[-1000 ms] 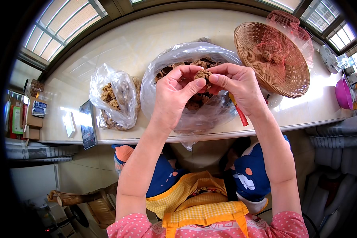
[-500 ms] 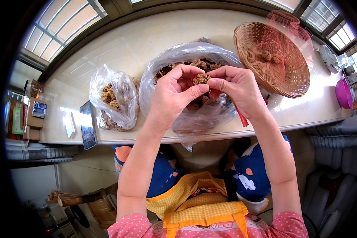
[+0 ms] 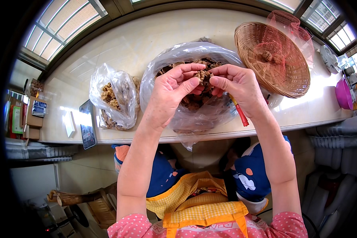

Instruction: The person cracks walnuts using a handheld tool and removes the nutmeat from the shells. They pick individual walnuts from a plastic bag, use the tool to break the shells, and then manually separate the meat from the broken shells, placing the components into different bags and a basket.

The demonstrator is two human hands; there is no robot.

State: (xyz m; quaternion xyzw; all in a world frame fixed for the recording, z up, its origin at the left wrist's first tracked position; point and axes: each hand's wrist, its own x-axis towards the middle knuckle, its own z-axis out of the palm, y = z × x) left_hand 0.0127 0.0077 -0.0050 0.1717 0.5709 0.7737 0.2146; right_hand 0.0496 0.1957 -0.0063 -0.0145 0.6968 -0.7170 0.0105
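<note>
A light brown walnut kernel [image 3: 203, 77] is between the fingertips of my two hands, above a large clear plastic bag [image 3: 160, 57] of dark brown walnut shells [image 3: 194, 104]. My left hand [image 3: 173, 89] pinches it from the left, with thumb and fingers bent around it. From the other side, my right hand [image 3: 240, 88] grips it with thumb and forefinger. A red and yellow tool handle [image 3: 242, 115] sticks out beneath my right wrist; its other end is hidden.
To the left stands a smaller clear bag [image 3: 125, 91] holding walnut kernels [image 3: 109, 95], near a phone [image 3: 88, 126] at the table edge. At the right, a wicker basket [image 3: 248, 47] tilts, with walnuts [image 3: 267, 56] and red netting [image 3: 283, 23]. A purple basin [image 3: 343, 93] sits far right.
My fingers have shifted around the walnut kernel, which has turned and come slightly higher. My hands have drawn a little apart. More of the red and yellow handle shows.
</note>
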